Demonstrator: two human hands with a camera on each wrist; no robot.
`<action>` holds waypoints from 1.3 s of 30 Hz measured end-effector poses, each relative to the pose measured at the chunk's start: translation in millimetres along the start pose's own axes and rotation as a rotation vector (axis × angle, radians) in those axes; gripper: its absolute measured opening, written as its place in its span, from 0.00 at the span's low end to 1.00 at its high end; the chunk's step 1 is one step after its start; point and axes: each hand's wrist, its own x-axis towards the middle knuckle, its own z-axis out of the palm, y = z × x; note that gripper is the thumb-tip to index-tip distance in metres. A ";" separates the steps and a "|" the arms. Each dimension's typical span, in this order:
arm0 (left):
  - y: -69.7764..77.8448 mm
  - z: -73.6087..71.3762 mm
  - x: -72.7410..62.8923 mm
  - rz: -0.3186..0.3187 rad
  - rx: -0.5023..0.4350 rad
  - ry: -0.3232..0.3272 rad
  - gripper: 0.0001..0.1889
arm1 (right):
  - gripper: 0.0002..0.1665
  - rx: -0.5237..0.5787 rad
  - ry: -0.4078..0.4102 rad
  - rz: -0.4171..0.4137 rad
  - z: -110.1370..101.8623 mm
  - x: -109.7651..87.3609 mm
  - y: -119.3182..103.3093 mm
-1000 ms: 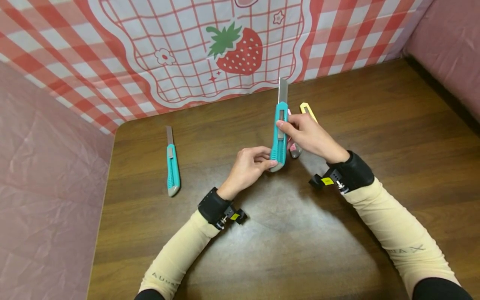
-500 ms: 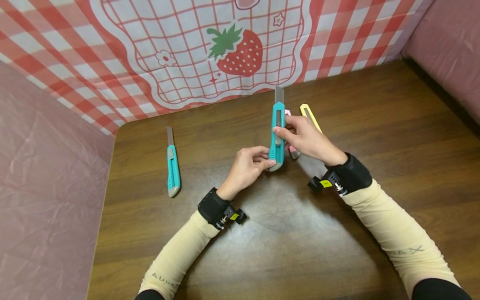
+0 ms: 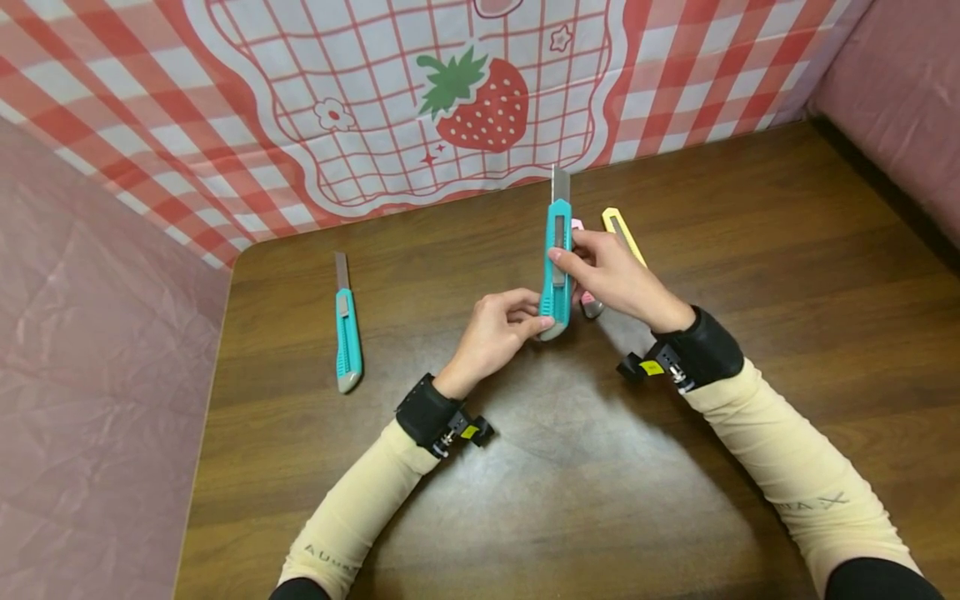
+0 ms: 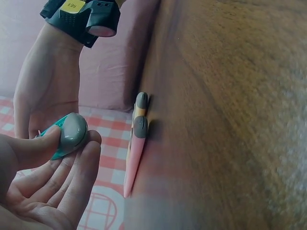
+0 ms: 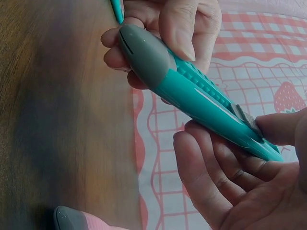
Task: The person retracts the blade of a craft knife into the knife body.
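Both hands hold a teal utility knife (image 3: pixel 553 287) above the table, its blade pointing away and extended from the tip. My left hand (image 3: pixel 497 333) pinches the grey end of the handle between thumb and fingers. Higher up, my right hand (image 3: pixel 618 275) grips the body, its thumb on the grey slider (image 5: pixel 245 119), as the right wrist view shows. Just behind the right hand lie a pink utility knife (image 3: pixel 591 307) and a yellow utility knife (image 3: pixel 624 233), both partly hidden in the head view.
A second teal utility knife (image 3: pixel 348 342) lies on the left part of the wooden table (image 3: pixel 450 500) with its blade out. A red-checked strawberry cloth (image 3: pixel 487 108) hangs along the back edge. Pink cloth (image 3: pixel 97 375) covers the left side.
The held knife has shifted slightly left and its blade shows shorter than a second ago. My right hand moved a little left with it; the knives on the table have not moved.
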 end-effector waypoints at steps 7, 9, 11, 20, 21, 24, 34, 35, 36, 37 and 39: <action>-0.4 0.9 0.4 0.003 -0.042 0.001 0.12 | 0.17 -0.011 -0.021 -0.021 -0.5 -0.2 1.1; -0.3 1.1 0.7 0.005 -0.052 0.004 0.12 | 0.19 -0.021 -0.028 -0.027 -0.8 -0.4 0.5; -0.2 1.0 0.8 0.007 -0.060 0.008 0.12 | 0.20 -0.024 -0.030 -0.027 -1.0 -0.1 -0.5; 1.0 0.0 0.4 0.028 -0.082 0.043 0.12 | 0.26 0.001 -0.028 -0.021 -0.9 1.4 -0.2; 1.2 -0.1 0.4 0.029 -0.082 0.047 0.13 | 0.27 0.002 -0.030 -0.024 -1.1 1.5 -0.3; 2.5 -0.4 0.1 0.032 -0.079 0.055 0.13 | 0.28 0.008 -0.033 -0.033 -2.4 0.9 -0.8; 5.3 -0.5 -0.3 0.056 -0.030 0.063 0.12 | 0.21 -0.037 -0.028 -0.036 -5.1 -1.0 -1.9; 5.1 -0.9 -0.4 0.055 -0.027 0.065 0.12 | 0.20 -0.043 -0.034 -0.039 -4.5 -1.1 -2.1; 4.7 -1.3 -0.5 0.052 -0.027 0.066 0.12 | 0.19 -0.048 -0.039 -0.043 -3.7 -1.2 -2.3; 4.3 -1.8 -0.8 0.047 -0.028 0.067 0.12 | 0.18 -0.055 -0.043 -0.047 -2.8 -1.1 -2.1; 3.8 -2.6 -1.4 0.034 -0.039 0.071 0.12 | 0.16 -0.055 -0.051 -0.059 -0.9 -1.4 -2.2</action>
